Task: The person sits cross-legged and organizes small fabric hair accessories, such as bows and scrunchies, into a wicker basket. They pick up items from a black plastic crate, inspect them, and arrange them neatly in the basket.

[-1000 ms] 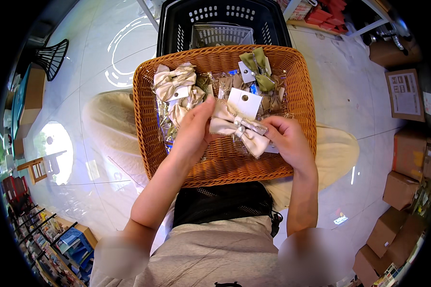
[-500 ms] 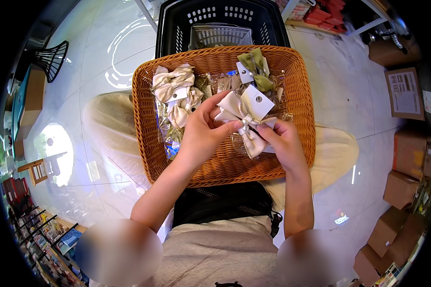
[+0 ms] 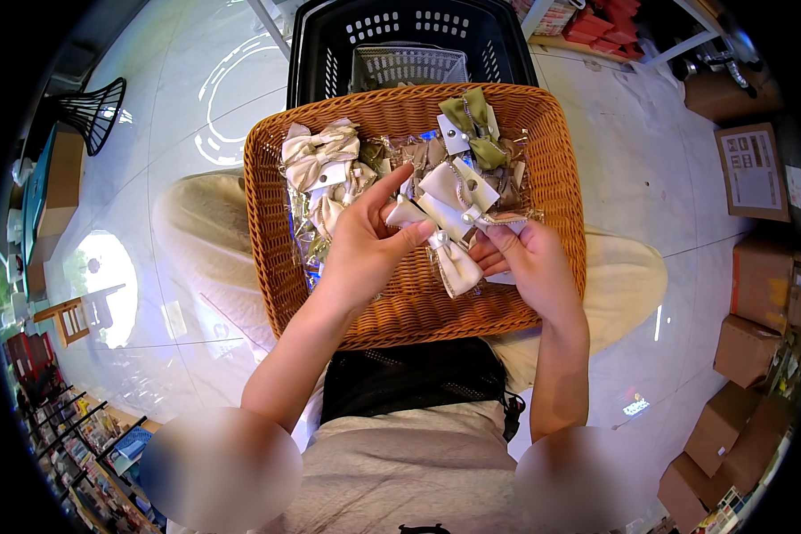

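Note:
Over a brown wicker basket, my left hand pinches a cream hair bow with a beaded edge and pearl centre between thumb and fingers. Its index finger points away from the bow. My right hand grips a second cream hair bow by one loop; a white card lies behind that one. The two bows touch or overlap slightly, and I cannot tell whether they are joined. In the basket are striped beige bows on the left and an olive green bow on a card at the upper right.
Clear-wrapped pieces lie in the basket under the bows. Beyond it stands a black plastic basket holding a grey mesh basket. My legs lie on both sides on the pale tiled floor. Cardboard boxes line the right.
The cream bows, overlapping as one bunch before, have spread apart, with the right hand's bow and card shifting. My right fingers have opened out a little beneath.

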`<state>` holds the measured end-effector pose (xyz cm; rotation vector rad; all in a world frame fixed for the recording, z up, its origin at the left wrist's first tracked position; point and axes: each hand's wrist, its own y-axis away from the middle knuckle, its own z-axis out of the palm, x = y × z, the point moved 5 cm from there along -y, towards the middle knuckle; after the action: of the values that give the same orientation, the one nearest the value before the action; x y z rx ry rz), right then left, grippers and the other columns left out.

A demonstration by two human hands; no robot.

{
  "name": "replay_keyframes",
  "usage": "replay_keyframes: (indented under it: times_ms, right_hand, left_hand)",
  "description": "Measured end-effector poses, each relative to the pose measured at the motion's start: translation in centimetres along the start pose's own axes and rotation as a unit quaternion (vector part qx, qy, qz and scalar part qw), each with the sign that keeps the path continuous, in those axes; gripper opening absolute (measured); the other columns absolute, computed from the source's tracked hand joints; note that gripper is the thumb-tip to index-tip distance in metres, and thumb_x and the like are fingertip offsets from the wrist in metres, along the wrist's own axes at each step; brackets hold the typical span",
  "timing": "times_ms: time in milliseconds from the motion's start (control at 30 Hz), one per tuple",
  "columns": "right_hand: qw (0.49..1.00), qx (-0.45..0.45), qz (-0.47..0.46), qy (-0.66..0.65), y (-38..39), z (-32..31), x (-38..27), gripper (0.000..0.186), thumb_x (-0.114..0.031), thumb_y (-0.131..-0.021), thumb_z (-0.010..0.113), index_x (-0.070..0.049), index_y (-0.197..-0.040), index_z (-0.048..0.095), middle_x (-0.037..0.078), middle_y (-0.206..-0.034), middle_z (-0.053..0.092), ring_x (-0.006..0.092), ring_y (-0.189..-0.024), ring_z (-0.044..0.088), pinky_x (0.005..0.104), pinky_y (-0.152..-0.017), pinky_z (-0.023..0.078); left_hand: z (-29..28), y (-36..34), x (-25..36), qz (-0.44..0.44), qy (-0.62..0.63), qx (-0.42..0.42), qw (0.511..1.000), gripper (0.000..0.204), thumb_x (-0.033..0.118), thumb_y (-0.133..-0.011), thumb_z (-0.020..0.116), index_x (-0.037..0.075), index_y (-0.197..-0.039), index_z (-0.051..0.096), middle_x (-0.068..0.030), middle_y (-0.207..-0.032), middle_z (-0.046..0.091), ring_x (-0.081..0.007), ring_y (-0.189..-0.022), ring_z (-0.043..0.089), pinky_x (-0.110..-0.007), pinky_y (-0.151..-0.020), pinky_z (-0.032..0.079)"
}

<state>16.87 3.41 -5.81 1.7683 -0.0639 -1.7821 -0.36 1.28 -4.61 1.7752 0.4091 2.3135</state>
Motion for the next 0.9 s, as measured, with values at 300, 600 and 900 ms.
replay_keyframes:
  times_ms: [300,600,900]
  right_hand:
    - [0.998,-0.029,0.002,0.055,-0.3,-0.4,-0.5,0.026,-0.018,-0.092,0.049,0.006,-0.096,0.060,0.011,-0.081,0.065,0.0160,-0.069,0.064,0.0269,-0.064,0.052]
    - [0.997,-0.037,0.008,-0.073,-0.5,0.0,-0.5,0.032,-0.023,-0.091,0.052,0.006,-0.104,0.055,0.011,-0.087,0.064,0.0145,-0.077,0.063,0.0267,-0.070,0.051]
    - [0.995,-0.072,-0.004,-0.074,0.0,1.1,1.2,0.025,-0.015,-0.087,0.059,0.006,-0.099,0.059,0.007,-0.081,0.064,0.0109,-0.071,0.061,0.0230,-0.066,0.049]
  left_hand:
    - [0.1,-0.2,-0.3,0.001,-0.014,-0.047,0.999,0.057,-0.007,-0.081,0.057,-0.008,-0.132,0.032,-0.0132,-0.110,0.058,-0.0133,-0.100,0.055,-0.025,-0.086,0.045]
    - [-0.4,-0.2,-1.4,-0.019,0.051,0.021,0.998,0.040,0.001,-0.084,0.059,-0.002,-0.121,0.045,-0.0050,-0.097,0.061,-0.0093,-0.081,0.059,-0.023,-0.073,0.050]
    - [-0.2,-0.5,-1.3,-0.095,0.177,-0.011,0.980,0.028,0.014,-0.088,0.056,0.002,-0.112,0.050,-0.0074,-0.095,0.061,-0.0109,-0.079,0.060,-0.025,-0.070,0.052]
